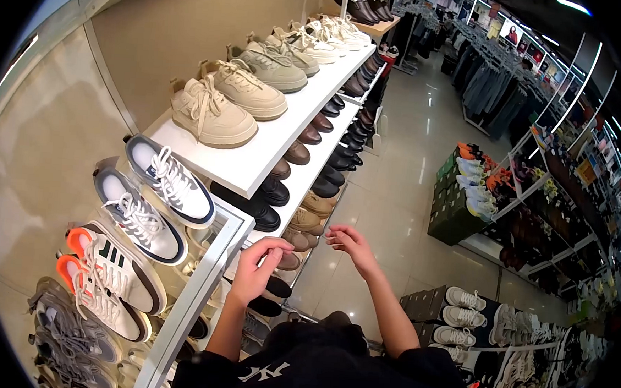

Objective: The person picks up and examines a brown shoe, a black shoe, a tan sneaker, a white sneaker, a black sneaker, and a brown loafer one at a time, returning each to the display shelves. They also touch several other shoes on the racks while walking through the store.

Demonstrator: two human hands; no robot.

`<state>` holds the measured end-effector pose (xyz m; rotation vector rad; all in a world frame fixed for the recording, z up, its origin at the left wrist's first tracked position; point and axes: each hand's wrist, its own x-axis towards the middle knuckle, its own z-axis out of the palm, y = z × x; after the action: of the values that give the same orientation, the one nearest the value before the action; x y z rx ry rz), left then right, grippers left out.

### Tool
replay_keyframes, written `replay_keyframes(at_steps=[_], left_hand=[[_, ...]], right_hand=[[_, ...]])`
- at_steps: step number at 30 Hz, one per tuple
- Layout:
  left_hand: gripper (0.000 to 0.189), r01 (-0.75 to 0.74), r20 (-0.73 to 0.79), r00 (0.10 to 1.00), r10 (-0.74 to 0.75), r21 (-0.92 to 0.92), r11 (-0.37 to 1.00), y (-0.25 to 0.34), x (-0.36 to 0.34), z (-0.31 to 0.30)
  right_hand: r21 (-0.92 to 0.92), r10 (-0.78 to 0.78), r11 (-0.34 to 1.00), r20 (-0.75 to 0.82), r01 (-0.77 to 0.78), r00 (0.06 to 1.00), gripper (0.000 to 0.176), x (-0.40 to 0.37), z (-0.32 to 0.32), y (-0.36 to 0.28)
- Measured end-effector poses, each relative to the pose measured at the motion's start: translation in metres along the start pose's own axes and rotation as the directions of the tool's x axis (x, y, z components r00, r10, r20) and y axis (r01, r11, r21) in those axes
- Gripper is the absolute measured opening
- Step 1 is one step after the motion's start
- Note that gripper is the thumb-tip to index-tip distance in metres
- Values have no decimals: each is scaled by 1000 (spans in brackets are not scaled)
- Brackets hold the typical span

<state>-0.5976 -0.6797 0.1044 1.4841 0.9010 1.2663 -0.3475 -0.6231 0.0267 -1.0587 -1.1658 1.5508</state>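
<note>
My left hand (258, 263) is in front of the shelf end, its fingers loosely bent and nothing in its grasp. Across a small gap, my right hand (354, 249) is held up over the aisle, empty, with its fingers apart. Beneath and behind the left hand are brown shoes (299, 240) on a lower shelf, partly hidden by it. Beige sneakers (212, 117) stand in a row on the white upper shelf (245, 163). White-and-navy sneakers (177, 186) sit to the left of my hands, beyond a metal frame.
White sneakers with orange linings (110, 274) and grey sneakers (78, 336) fill the left rack. Tiled floor (390, 177) runs between the shelves. Stacked green shoe boxes (453, 203) stand right. More white sneakers (463, 317) are at lower right, and hanging jeans (484, 84) farther back.
</note>
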Motion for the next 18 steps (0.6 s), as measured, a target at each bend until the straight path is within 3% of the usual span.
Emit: replay_keyframes(at_steps=[3, 5, 8, 10, 12, 13, 14, 15, 16, 18], left_hand=[[16, -22, -101, 995, 26, 39, 999, 10, 12, 1], [15, -68, -142, 987, 73, 45, 997, 10, 20, 2], [18, -17, -149, 988, 43, 171, 985, 19, 33, 10], [18, 89, -207, 976, -70, 83, 993, 6, 41, 24], [18, 175, -309, 934, -182, -51, 983, -5, 50, 58], [18, 296, -179, 941, -287, 24, 955, -6, 62, 64], [18, 171, -144, 974, -177, -48, 984, -22, 72, 85], [18, 278, -124, 947, -295, -136, 951, -36, 78, 108], [17, 376, -58, 923, -380, -69, 924, -48, 85, 129], [17, 417, 157, 894, -421, 58, 907, -74, 101, 169]], right_hand=[[65, -204, 979, 211, 195, 956, 23, 3, 34, -79], [27, -407, 906, 325, 421, 854, 23, -4, 44, -139], [43, -685, 645, 475, 763, 552, 18, -14, 36, -215], [120, -821, 302, 537, 946, 194, 9, -8, 26, -250], [9, -928, 188, 329, 982, 174, 7, -23, 21, -263], [-41, -932, 193, 305, 980, 196, 8, -23, 11, -272], [-57, -915, 245, 318, 968, 251, 8, -18, -1, -277], [-74, -900, 285, 323, 956, 293, 8, -13, -15, -282], [-84, -887, 319, 323, 944, 329, 8, -6, -30, -285], [-99, -857, 396, 317, 913, 406, 8, 9, -60, -293]])
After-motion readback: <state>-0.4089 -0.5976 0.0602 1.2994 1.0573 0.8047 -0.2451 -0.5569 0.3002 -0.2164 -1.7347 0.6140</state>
